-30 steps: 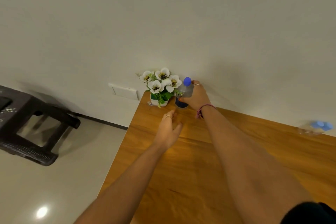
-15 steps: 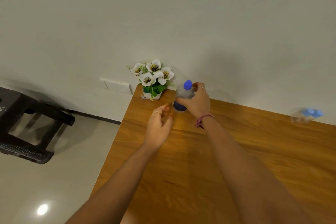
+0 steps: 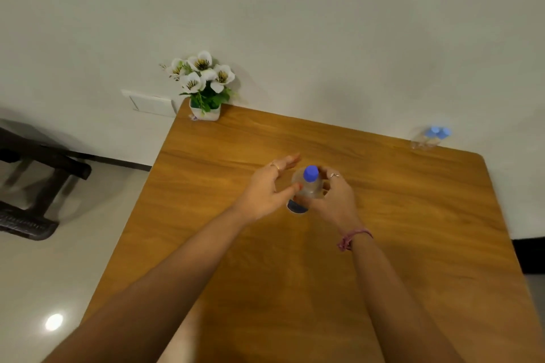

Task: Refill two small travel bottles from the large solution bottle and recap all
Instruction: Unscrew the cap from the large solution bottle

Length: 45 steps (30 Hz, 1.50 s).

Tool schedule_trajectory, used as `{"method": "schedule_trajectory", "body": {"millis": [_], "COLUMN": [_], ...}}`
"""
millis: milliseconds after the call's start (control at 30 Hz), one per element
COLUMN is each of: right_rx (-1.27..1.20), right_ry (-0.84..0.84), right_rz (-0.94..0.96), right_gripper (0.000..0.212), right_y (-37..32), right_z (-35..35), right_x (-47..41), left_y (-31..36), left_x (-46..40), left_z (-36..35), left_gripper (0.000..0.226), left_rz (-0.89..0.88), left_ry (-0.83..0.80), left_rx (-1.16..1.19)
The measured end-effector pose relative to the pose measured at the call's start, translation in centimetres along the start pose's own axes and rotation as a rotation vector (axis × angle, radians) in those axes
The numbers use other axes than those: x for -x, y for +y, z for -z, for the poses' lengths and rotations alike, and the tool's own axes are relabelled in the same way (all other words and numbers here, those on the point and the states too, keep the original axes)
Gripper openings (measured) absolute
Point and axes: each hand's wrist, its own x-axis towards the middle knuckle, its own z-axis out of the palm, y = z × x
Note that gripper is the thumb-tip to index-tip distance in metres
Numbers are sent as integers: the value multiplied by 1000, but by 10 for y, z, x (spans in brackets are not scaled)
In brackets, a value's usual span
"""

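Observation:
The large solution bottle [image 3: 307,187], clear with a blue cap and a dark label at its base, stands upright over the middle of the wooden table [image 3: 413,244]. My right hand [image 3: 333,200] grips its body from the right. My left hand [image 3: 265,188] is close on its left, fingers spread, thumb touching the bottle's side. Two small clear travel bottles [image 3: 429,138] with blue caps stand together at the table's far right edge, blurred.
A white pot of white flowers [image 3: 205,88] sits at the table's far left corner against the wall. A dark chair frame [image 3: 32,186] stands on the floor to the left. A wall socket plate [image 3: 150,103] is left of the table.
My right hand has carried the large bottle from beside the flower pot back toward me to the table's middle. My left hand has followed and now touches its side.

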Motion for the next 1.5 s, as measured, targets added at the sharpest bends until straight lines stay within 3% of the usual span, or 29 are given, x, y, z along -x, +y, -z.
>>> {"method": "schedule_trajectory", "body": {"millis": [167, 333, 667, 933, 1100, 1233, 1333, 1500], "right_rx": [-14, -42, -65, -34, 10, 7, 25, 52], "right_ry": [23, 18, -19, -7, -7, -23, -25, -28], "right_rz": [-1, -5, -47, -22, 13, 41, 39, 26], "right_gripper": [71, 70, 69, 73, 72, 69, 67, 80], "right_y": [22, 43, 67, 71, 73, 73, 74, 76], "right_z": [27, 54, 75, 76, 77, 79, 79, 78], "right_x": [37, 65, 83, 89, 90, 89, 88, 87], "left_y": [21, 40, 52, 59, 56, 51, 47, 54], "left_x": [8, 18, 31, 31, 33, 33, 33, 35], "left_z": [-39, -75, -114, -136, -131, -124, -128, -140], "left_gripper": [61, 57, 33, 36, 71, 47, 40, 39], "left_rz": [-96, -162, -208, -24, -87, -281, -275, -82], "left_ry": [-164, -193, -102, 94, -60, -177, -83, 128], "left_rx": [-179, -215, -282, -272, -192, -320, -287, -142]}}
